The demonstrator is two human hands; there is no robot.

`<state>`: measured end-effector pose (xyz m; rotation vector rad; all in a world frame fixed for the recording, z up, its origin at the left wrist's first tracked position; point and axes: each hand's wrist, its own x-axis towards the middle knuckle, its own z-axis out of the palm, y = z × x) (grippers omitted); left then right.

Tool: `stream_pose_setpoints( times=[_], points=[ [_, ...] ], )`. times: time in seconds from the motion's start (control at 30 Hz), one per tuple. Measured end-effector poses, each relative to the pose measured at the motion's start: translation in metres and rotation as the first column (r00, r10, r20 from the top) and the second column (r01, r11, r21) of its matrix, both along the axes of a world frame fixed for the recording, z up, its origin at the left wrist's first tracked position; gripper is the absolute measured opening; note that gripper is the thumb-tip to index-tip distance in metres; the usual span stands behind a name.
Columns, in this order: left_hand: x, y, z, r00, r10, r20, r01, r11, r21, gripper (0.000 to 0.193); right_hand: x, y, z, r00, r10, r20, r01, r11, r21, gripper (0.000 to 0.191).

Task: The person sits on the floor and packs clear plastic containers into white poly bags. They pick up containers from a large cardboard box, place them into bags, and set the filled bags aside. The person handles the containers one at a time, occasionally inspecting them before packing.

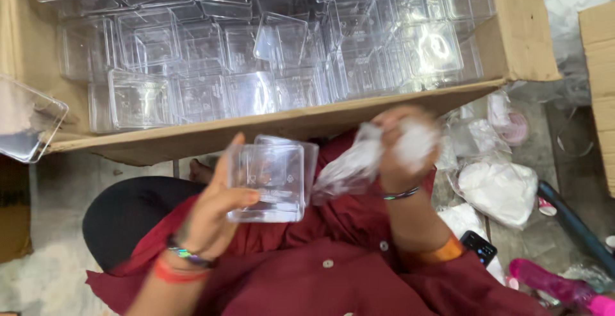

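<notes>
Far to the left of the cardboard carton (282, 127), a loose clear lid (29, 127) is lying just beside its flap, and the carton itself is holding rows of clear plastic boxes (211, 66). Just below the carton's front edge, your left hand (214, 216) is grasping a square clear container (272, 178), thumb pressing across its near face and fingers curling behind it, over your red garment (333, 252). Right of that container and touching its side, a crumpled clear plastic bag (355, 162) is hanging from your right hand (400, 149), which is clenching around the bag's top, blurred. Further right of the carton, white packets (500, 191) are lying on the floor, with a pink bottle (557, 287) lying below them
</notes>
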<state>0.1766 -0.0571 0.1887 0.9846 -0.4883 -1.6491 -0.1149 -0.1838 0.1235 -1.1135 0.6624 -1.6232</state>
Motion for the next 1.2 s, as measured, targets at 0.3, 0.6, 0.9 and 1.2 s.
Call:
stream_pose_setpoints(
  times=[0.3,0.6,0.9,1.2],
  points=[
    [-0.017,-0.007,-0.083,0.870,0.091,0.485,-0.082,0.996,-0.040,0.086,0.029,0.011,0.098,0.992,-0.112,-0.062,0.115,0.993,0.042,0.021],
    [0.084,-0.148,0.007,0.763,0.422,0.489,-0.211,0.878,-0.429,0.069,0.119,-0.100,0.141,0.812,0.565,-0.149,-0.428,0.749,0.506,0.032],
    [0.113,-0.338,-0.009,0.297,0.136,0.945,-0.246,0.967,-0.062,0.086,0.254,-0.255,0.042,0.708,0.645,-0.287,-0.330,0.661,0.674,0.088],
    [0.090,-0.331,-0.031,0.057,0.156,0.986,-0.257,0.957,-0.137,0.074,0.241,-0.258,0.031,0.716,0.547,-0.433,-0.147,0.724,0.673,0.074]
  ],
)
